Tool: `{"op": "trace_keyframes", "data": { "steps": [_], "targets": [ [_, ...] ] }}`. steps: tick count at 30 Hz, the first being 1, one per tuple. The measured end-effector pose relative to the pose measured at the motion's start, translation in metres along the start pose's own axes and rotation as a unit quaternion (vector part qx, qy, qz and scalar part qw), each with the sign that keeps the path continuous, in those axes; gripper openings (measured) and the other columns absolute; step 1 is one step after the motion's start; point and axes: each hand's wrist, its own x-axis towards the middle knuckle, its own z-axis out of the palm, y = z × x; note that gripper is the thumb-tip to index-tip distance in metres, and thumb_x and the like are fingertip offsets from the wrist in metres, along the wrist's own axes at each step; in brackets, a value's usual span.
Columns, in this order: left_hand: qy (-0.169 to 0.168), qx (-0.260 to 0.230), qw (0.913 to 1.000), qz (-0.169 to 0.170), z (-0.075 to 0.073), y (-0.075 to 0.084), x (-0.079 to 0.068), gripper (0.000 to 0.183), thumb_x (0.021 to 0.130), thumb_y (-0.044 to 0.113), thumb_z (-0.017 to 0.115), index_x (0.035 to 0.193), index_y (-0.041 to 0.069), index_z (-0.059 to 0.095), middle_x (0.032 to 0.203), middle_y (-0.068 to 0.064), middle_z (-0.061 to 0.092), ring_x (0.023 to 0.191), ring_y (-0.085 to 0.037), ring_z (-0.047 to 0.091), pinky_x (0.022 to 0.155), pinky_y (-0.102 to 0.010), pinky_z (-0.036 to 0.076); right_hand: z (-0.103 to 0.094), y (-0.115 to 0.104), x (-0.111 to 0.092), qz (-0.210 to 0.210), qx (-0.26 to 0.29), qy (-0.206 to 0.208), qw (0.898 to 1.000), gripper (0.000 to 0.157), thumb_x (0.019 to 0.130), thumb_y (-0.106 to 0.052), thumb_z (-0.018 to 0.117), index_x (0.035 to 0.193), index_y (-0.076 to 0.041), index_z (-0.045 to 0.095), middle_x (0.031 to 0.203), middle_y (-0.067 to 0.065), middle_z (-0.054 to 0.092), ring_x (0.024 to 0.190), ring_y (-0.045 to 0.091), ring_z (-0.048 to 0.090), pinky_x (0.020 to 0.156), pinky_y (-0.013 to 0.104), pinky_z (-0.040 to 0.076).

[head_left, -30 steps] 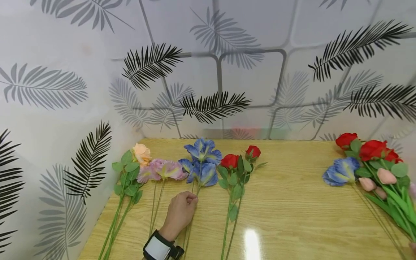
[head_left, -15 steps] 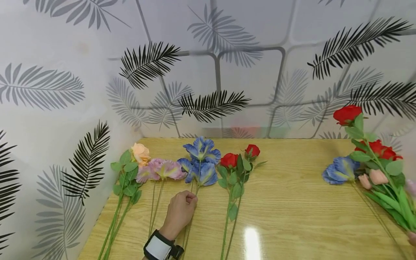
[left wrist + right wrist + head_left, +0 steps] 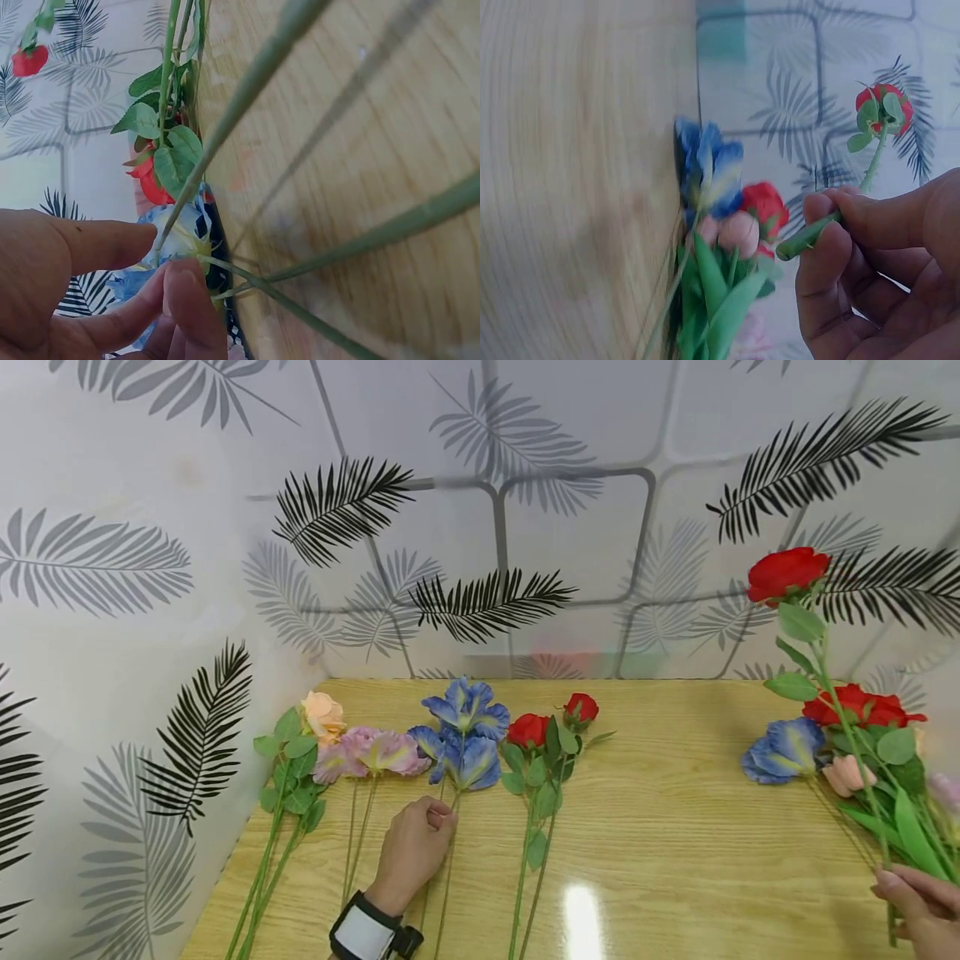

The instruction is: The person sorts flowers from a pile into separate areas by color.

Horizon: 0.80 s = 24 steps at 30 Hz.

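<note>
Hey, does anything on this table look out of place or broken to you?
Nothing looks spilled or plainly damaged. The untidiest spot is the mixed pile at the right of the table, where a blue flower, red blooms and pink tulips crowd together; farther left, blue irises and red roses lie grouped by colour.

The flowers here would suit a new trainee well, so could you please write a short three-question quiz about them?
1. Which flower does the right hand hold up?
a) a pink tulip
b) a red rose
c) a peach rose

2. True or false: the left hand pinches the peach rose's stem.

3. Fill in: in the head view, ____ flowers lie between the lilac flowers and the middle pair of red roses.

Key:
1. b
2. False; it pinches the stem of a blue flower.
3. blue
</note>
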Motion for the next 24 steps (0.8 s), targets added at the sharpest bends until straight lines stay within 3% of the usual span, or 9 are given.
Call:
{"op": "trace_keyframes", "data": {
  "steps": [2,5,9,13,17,24],
  "targets": [
    [-0.001,-0.002,1.0,0.0,-0.001,0.001,0.0,0.017,0.091,0.021,0.069,0.097,0.006,0.07,0.076,0.001,0.063,0.062,-0.009,0.056,0.054,-0.03,0.046,0.003,-0.017,-0.009,0.005,-0.013,-0.024,1.0,0.032,0.103,-0.019,0.051,0.12,0.005,0.062,0.056,-0.042,0.043,0.053,-0.014,0.05,0.045,0.021,0.047],
    [0.002,-0.005,1.0,-0.003,-0.002,0.006,-0.001,0.02,0.091,0.023,0.069,0.102,0.007,0.07,0.081,0.0,0.061,0.064,-0.01,0.054,0.054,-0.03,0.045,0.009,-0.035,-0.018,-0.003,-0.045,-0.063,0.997,0.033,0.103,-0.021,0.05,0.117,0.006,0.063,0.062,-0.02,0.062,0.054,-0.002,0.055,0.048,0.026,0.049],
    [0.005,-0.025,0.9994,0.022,-0.005,0.02,-0.003,0.021,0.091,0.024,0.07,0.105,0.008,0.069,0.09,-0.002,0.06,0.07,-0.01,0.055,0.059,-0.03,0.047,0.019,-0.046,-0.034,-0.033,-0.09,-0.108,0.99,0.045,0.103,-0.028,0.052,0.124,0.012,0.059,0.078,0.008,0.072,0.055,0.012,0.059,0.051,0.031,0.049],
    [-0.018,-0.074,0.9947,0.069,-0.007,0.037,-0.007,0.019,0.094,0.024,0.068,0.107,0.01,0.067,0.098,-0.004,0.06,0.077,-0.011,0.058,0.067,-0.028,0.05,0.033,-0.053,-0.054,-0.061,-0.073,-0.144,0.985,0.044,0.1,-0.032,0.058,0.118,0.007,0.066,0.081,0.004,0.073,0.057,0.016,0.061,0.053,0.029,0.05],
    [-0.043,-0.11,0.9867,0.112,-0.007,0.052,-0.011,0.019,0.096,0.026,0.064,0.109,0.012,0.066,0.101,-0.001,0.059,0.083,-0.012,0.059,0.07,-0.026,0.051,0.048,-0.062,-0.068,-0.056,-0.04,-0.198,0.978,0.041,0.097,-0.031,0.062,0.118,0.004,0.067,0.085,0.003,0.074,0.06,0.017,0.063,0.056,0.029,0.05],
    [-0.112,-0.167,0.9676,0.153,0.002,0.072,-0.018,0.02,0.099,0.03,0.06,0.113,0.017,0.066,0.1,0.007,0.06,0.09,-0.009,0.059,0.076,-0.026,0.052,0.077,-0.075,-0.096,-0.057,0.015,-0.263,0.963,0.024,0.095,-0.016,0.065,0.111,0.001,0.072,0.085,0.007,0.073,0.058,0.019,0.06,0.057,0.03,0.052]
  ]
}}
